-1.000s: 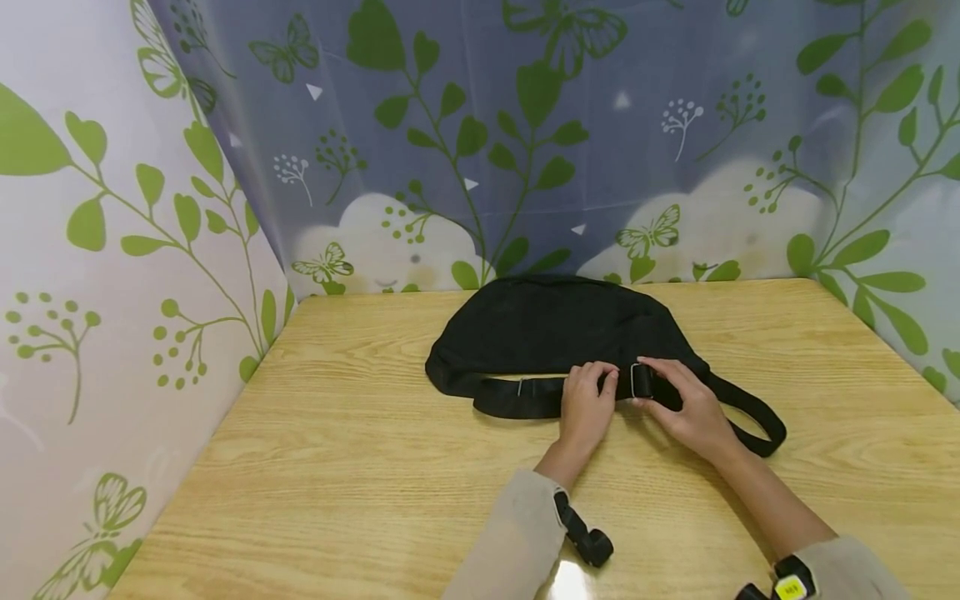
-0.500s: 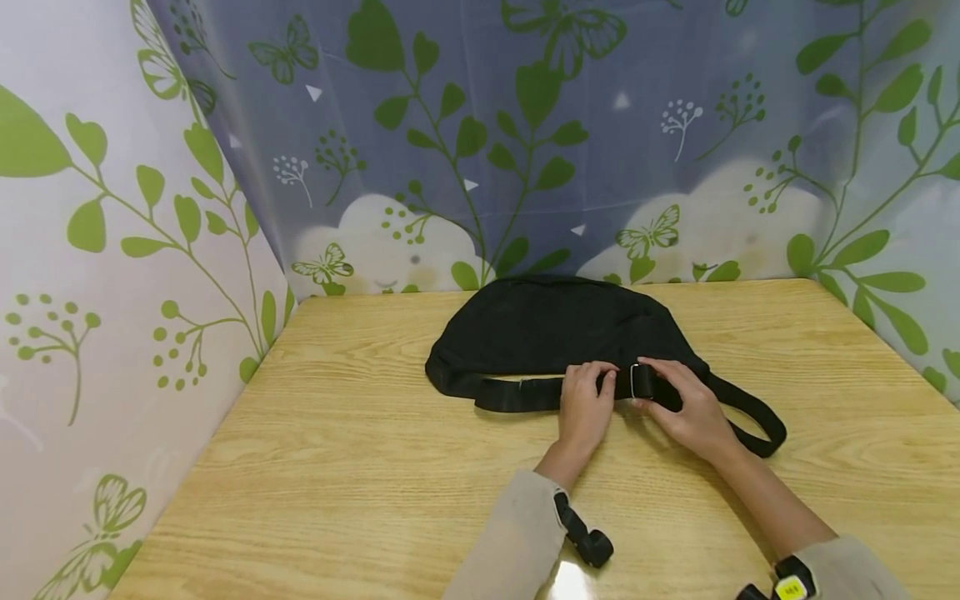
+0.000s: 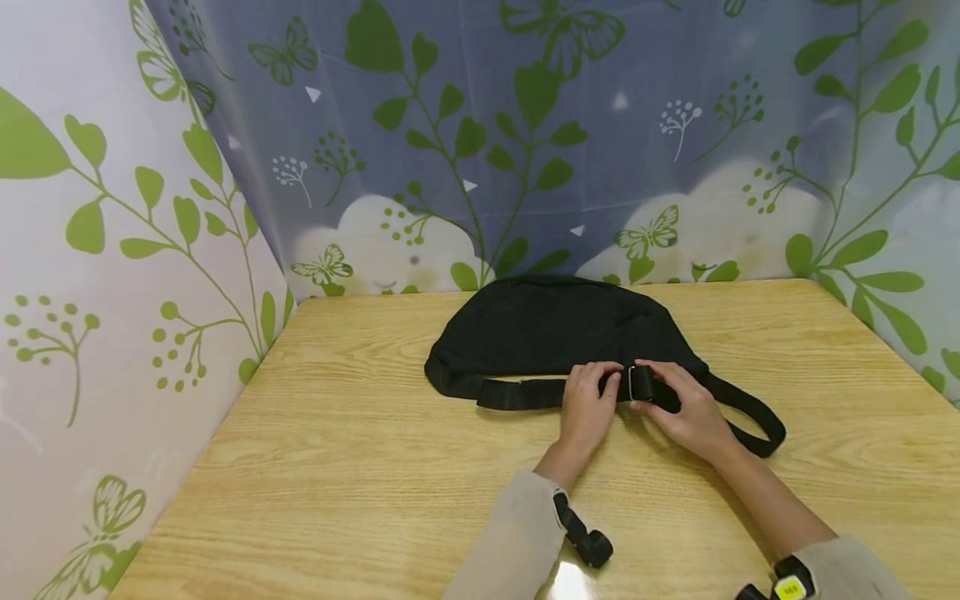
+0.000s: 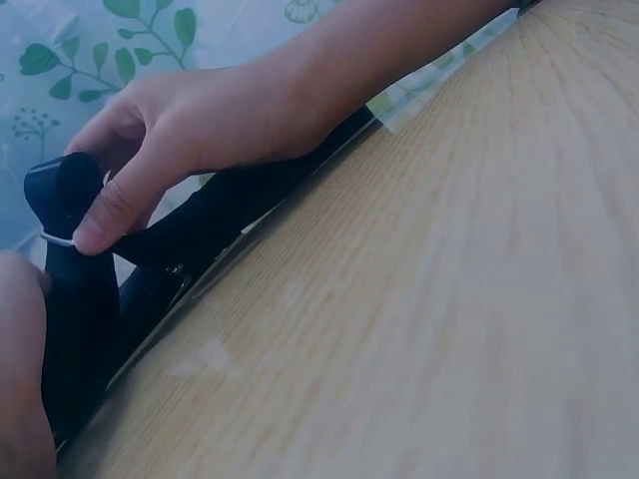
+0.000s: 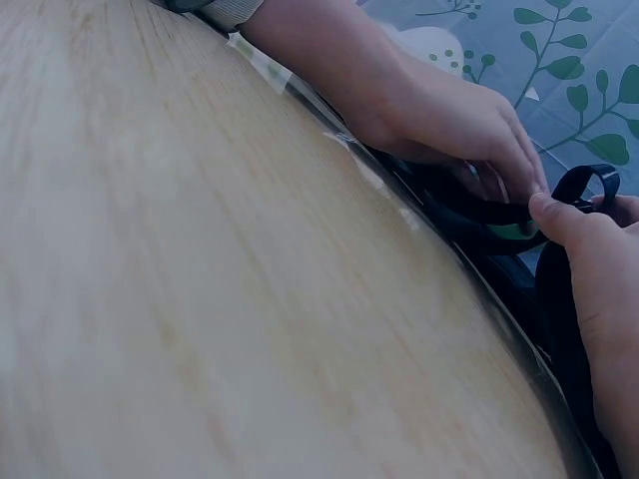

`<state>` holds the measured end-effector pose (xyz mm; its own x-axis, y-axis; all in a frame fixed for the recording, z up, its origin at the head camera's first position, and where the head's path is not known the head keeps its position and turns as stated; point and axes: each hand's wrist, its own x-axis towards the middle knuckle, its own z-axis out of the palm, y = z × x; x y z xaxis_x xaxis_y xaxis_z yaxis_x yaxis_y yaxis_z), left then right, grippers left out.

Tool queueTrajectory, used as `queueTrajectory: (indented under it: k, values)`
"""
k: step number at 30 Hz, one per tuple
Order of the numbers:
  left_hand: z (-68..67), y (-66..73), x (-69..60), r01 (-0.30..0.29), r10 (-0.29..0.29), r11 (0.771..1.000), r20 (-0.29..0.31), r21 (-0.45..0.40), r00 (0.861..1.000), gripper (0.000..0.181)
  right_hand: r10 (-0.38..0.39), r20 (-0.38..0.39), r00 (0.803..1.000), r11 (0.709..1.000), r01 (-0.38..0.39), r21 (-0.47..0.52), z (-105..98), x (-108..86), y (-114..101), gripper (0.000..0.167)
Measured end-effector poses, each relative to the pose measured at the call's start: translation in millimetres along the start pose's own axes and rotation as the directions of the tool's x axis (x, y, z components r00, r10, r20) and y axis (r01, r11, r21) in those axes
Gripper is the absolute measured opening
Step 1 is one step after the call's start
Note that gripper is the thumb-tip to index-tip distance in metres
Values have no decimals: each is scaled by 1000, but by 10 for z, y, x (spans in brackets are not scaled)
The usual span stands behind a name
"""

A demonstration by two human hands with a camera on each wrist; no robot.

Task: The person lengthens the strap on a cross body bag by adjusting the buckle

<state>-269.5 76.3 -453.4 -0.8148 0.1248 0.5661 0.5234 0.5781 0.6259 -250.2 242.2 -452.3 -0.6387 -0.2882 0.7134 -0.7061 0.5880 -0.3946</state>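
While the left hand [image 3: 588,408] pinches one flat black webbing strap [image 3: 525,395], the right hand [image 3: 692,414] pinches its silver metal buckle [image 3: 632,383]. Strap's left stretch: sagging less than one second ago. One yellow wrist label [image 3: 791,588], characters too small to read. Beyond: one black half-moon fabric bag [image 3: 555,325], lying on one pale wood-grain table [image 3: 337,467].

A wood-grained table [image 3: 337,483] bears a black bag [image 3: 555,325].
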Motion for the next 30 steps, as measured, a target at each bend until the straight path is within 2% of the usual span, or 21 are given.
queueTrajectory:
  k: [4,6,15,19,25,27,30]
  values:
    - [-3,-9,-7,37,-35,995,-20,92,999,12,2,-25,1000,1000,-1,7,1,-2,2,67]
    - [-3,-13,-9,44,-42,993,-24,107,999,11,3,-27,1000,1000,-3,7,3,-5,1,66]
    - [-8,9,-15,-2,5,999,59,-39,998,13,-2,35,999,1000,0,31,7,-17,-8,63]
    - [-4,3,-11,-2,2,1000,30,-12,1000,14,-10,17,1000,999,10,34,6,-15,-2,64]
    - [2,-15,-11,44,-41,996,-36,84,999,9,-21,-18,1000,999,22,31,11,-7,15,67]
    - [1,-15,-11,50,-48,996,-32,77,998,8,-27,-18,999,999,28,33,12,-4,19,67]
    - [-4,-5,-5,45,-45,999,1,20,999,9,-33,-5,999,999,33,36,12,1,22,66]
